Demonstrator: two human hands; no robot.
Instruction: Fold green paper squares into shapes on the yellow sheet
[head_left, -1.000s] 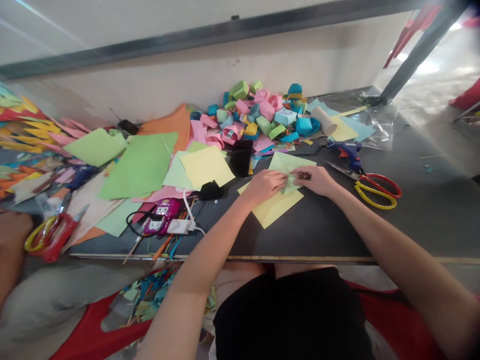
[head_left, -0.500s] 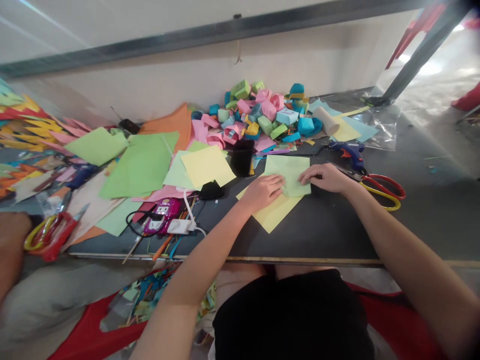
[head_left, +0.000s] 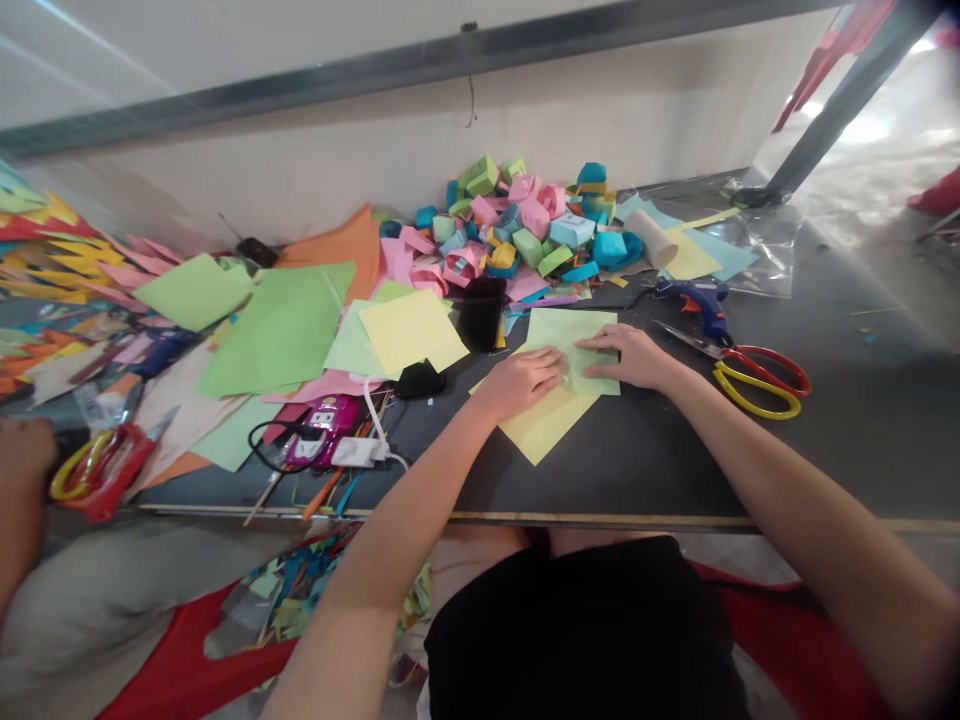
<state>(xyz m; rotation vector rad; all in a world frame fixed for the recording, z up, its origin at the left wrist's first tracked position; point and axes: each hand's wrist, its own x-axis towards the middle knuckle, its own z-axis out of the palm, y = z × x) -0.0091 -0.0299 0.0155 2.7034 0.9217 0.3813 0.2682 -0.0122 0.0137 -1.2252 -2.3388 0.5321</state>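
A pale green paper square [head_left: 574, 325] lies flat on the dark table, overlapping a yellow paper sheet [head_left: 541, 432] turned cornerwise beneath it. My left hand [head_left: 529, 382] rests flat across the left part of both papers, fingers stretched to the right. From the other side, my right hand [head_left: 626, 356] lies on the green square with its fingers spread. The fingertips of both hands are close together near the middle of the green sheet. To the right of my right hand are scissors [head_left: 757, 388] with red and yellow handles and a blue glue gun [head_left: 701, 303].
Behind the papers is a heap of small folded paper pieces [head_left: 525, 225]. A black phone [head_left: 482, 312] lies before it. Leftward are green sheets [head_left: 281, 330], a magenta power strip [head_left: 326, 430] and red-and-yellow scissors [head_left: 105, 470]. A co-worker's hand [head_left: 26, 450] is at the left edge.
My right hand has slid left over the green square, its fingers now more stretched out. My left hand stays in nearly the same place. The co-worker's hand at the left edge has shifted slightly.
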